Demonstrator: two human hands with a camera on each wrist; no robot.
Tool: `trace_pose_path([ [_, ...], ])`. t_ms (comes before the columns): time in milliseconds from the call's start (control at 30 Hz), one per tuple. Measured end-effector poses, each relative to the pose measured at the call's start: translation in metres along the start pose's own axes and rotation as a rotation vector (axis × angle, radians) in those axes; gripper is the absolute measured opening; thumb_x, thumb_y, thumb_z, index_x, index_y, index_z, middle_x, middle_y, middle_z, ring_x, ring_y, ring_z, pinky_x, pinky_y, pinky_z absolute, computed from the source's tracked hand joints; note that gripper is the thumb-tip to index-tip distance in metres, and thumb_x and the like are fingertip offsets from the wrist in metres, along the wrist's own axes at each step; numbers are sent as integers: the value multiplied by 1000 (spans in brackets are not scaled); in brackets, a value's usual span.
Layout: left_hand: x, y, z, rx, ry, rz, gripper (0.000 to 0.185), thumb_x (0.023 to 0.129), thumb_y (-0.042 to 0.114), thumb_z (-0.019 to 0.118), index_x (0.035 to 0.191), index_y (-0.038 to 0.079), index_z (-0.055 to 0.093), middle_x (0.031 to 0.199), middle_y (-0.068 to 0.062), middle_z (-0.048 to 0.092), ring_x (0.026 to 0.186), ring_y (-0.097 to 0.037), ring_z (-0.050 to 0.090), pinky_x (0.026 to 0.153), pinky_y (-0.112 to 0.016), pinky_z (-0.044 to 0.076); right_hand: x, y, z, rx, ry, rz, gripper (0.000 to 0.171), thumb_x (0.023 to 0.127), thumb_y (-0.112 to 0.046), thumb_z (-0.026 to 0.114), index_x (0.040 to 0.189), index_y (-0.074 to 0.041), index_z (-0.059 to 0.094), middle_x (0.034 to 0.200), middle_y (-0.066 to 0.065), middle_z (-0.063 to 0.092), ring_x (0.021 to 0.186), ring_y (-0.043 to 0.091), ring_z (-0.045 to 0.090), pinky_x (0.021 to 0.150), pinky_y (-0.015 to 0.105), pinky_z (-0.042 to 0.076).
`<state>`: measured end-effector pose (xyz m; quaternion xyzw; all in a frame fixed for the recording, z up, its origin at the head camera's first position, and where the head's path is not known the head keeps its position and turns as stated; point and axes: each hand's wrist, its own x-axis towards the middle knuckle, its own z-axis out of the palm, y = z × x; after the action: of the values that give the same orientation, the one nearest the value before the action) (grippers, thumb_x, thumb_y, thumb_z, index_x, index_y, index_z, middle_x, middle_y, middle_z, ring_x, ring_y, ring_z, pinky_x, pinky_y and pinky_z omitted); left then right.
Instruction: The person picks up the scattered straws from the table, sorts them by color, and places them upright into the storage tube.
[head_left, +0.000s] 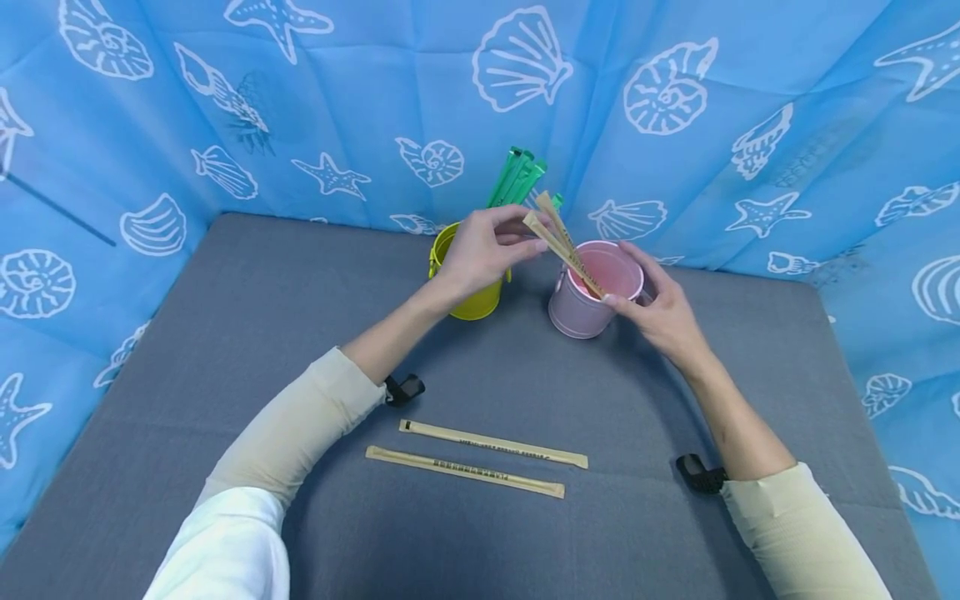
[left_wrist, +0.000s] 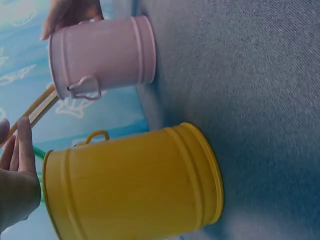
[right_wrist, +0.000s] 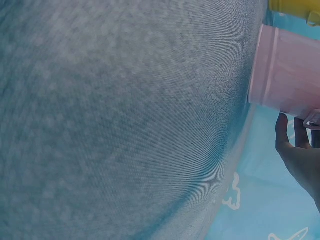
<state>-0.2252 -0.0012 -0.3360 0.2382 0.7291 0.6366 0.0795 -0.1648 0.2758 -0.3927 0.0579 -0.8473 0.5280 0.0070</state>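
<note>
My left hand [head_left: 487, 246] reaches over the yellow bucket [head_left: 480, 304] and pinches a tan paper-wrapped straw [head_left: 558, 244] near its upper end. That straw slants down into the pink bucket [head_left: 581, 317]. A second tan wrapped straw [head_left: 546, 204] leans in the same bucket, just behind the first. My right hand [head_left: 660, 312] grips the pink bucket by its rim, thumb at the near side and fingers round the far right side. In the right wrist view its fingers [right_wrist: 282, 130] lie against the bucket wall beside the small handle.
Several green wrapped sticks [head_left: 517, 179] stand up from behind the left hand, at the yellow bucket. Two more tan wrapped straws [head_left: 495, 442] lie nearly parallel on the grey cloth [head_left: 337, 517] nearer the body. A blue seashell curtain [head_left: 420, 100] hangs behind the buckets.
</note>
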Motion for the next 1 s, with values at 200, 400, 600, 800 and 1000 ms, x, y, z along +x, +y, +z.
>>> trace_pose_path([
  [200,-9,3,-13,38,43,21,35,92,11,72,126,6,65,115,-8,70,98,-16,69,82,-28,56,0,0,-1,-11,1,-5,77,91,-19,75,156,-24,34,158,7,34,144,27,33,114,49,29],
  [400,-28,5,-28,106,69,27,32,93,13,71,124,9,66,112,-4,71,97,-12,68,82,-30,55,0,1,-1,-15,-3,4,77,90,-19,75,155,-25,35,158,5,34,144,27,33,114,51,30],
  [600,-56,7,-43,195,79,50,28,93,13,72,120,7,67,106,-2,71,93,-13,68,78,-32,55,-2,0,0,-15,-21,-26,75,91,-15,74,155,-23,36,156,7,37,140,26,38,112,40,35],
  [800,-80,3,-46,207,33,111,33,92,14,73,123,7,67,107,-5,73,91,-12,68,76,-32,55,-7,1,0,-10,-12,-28,76,90,-14,75,155,-21,35,155,9,37,139,28,38,111,39,36],
  [1000,-103,-2,-46,166,8,189,33,89,7,75,120,5,66,104,-6,72,87,-14,67,73,-31,55,-6,0,-2,-34,-7,-17,76,90,-16,75,155,-25,37,155,6,38,141,26,37,113,47,33],
])
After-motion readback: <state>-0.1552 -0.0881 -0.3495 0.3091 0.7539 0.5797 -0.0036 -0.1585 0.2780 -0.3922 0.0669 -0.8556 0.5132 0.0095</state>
